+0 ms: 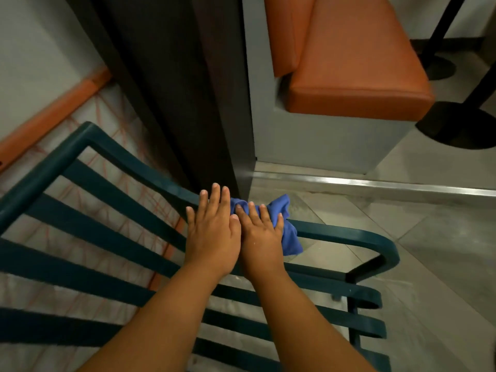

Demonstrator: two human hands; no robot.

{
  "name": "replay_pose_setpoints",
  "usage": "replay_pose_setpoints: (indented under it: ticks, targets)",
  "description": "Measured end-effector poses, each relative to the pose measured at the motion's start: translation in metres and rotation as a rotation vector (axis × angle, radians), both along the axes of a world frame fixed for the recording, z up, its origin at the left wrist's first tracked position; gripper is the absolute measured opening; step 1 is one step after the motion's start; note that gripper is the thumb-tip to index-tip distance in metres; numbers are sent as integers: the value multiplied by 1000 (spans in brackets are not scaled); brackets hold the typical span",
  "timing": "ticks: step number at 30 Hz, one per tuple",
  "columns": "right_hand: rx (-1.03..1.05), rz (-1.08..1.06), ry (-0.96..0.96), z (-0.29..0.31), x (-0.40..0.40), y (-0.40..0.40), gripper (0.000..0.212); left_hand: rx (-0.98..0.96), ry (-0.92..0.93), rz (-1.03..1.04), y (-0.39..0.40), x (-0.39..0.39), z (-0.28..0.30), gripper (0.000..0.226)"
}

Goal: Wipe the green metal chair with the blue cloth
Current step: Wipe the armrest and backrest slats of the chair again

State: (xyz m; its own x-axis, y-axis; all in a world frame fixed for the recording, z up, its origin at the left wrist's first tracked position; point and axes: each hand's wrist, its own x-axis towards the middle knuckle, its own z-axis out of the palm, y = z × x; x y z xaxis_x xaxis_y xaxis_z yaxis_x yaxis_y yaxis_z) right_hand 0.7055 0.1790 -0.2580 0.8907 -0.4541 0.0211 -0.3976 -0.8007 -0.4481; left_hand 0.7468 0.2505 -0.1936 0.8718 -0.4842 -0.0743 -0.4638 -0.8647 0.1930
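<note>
Fingers (264,214) of the right hand (261,237) lie spread and flat, pressing the blue cloth (288,232) down onto the top rail of the green metal chair (349,233), the cloth bunched under the palm and hanging over both sides of the rail rather than gripped in a fist. The left hand (213,229) rests beside it, touching it, fingers loose and extended on the bare rail, holding nothing. The cloth sits about midway along that rail, between the far corner of the frame and the curved end at the near right. Beyond the rail run the chair's slats (107,237), and behind it a dark panel (174,89), an orange cushioned seat (357,63) and the tiled floor (442,251). Judging by the position, the wiping appears to be under way on the top rail only; nothing shows which stretches are already clean, and the slats, the curled ends and the lower frame look likely to remain, so most of the job seems ahead
</note>
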Motion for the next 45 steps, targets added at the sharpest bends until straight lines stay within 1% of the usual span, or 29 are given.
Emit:
replay_pose_setpoints:
  ticks: [3,7,10,12,13,14,16,17,20,21,23,24,26,27,28,30,32,33,36,39,41,45]
  targets:
    - [10,9,33,6,16,10,67,66,-68,26,23,11,18,55]
    - [61,86,121,25,46,30,83,131,-226,77,56,30,54,58]
    - [103,106,55,45,73,48,85,173,-347,161,79,46,82,61]
    - [153,117,8,61,90,61,87,203,-392,211,91,54,99,62]
    - [179,136,-12,69,97,69,84,211,-396,235,97,56,106,62]
    - [229,157,-50,78,103,75,77,216,-392,261,102,58,112,63]
    - [357,162,-170,96,112,86,62,227,-364,318,114,60,120,65]
    - [386,156,-211,105,115,89,59,224,-343,343,119,60,122,65]
    - [434,190,-229,132,122,94,55,151,-266,370,129,61,127,67]
    - [483,214,-228,143,124,96,56,95,-240,368,131,61,130,67]
    - [568,214,-328,164,132,105,57,-96,-174,385,134,64,137,68]
    - [573,232,-388,173,135,111,58,-215,-133,401,135,64,141,69]
    - [540,341,-425,187,138,125,58,-421,-76,433,139,64,149,72]
    - [488,403,-402,192,140,131,56,-469,-70,442,143,63,153,73]
    - [425,440,-365,196,143,134,53,-475,-71,442,148,61,156,72]
    - [280,437,-251,205,148,135,49,-406,-92,415,161,57,163,67]
    - [176,419,-106,212,150,138,51,-346,-114,382,178,52,173,60]
    - [175,426,-92,214,147,142,48,-345,-115,374,187,49,180,57]
    - [229,499,-150,217,124,161,36,-427,-76,389,215,35,200,51]
    - [219,543,-155,216,96,187,31,-543,38,376,243,15,214,44]
    - [189,584,-157,217,80,207,31,-581,134,355,262,1,217,37]
    - [151,624,-132,216,53,241,25,-613,257,380,295,-23,217,42]
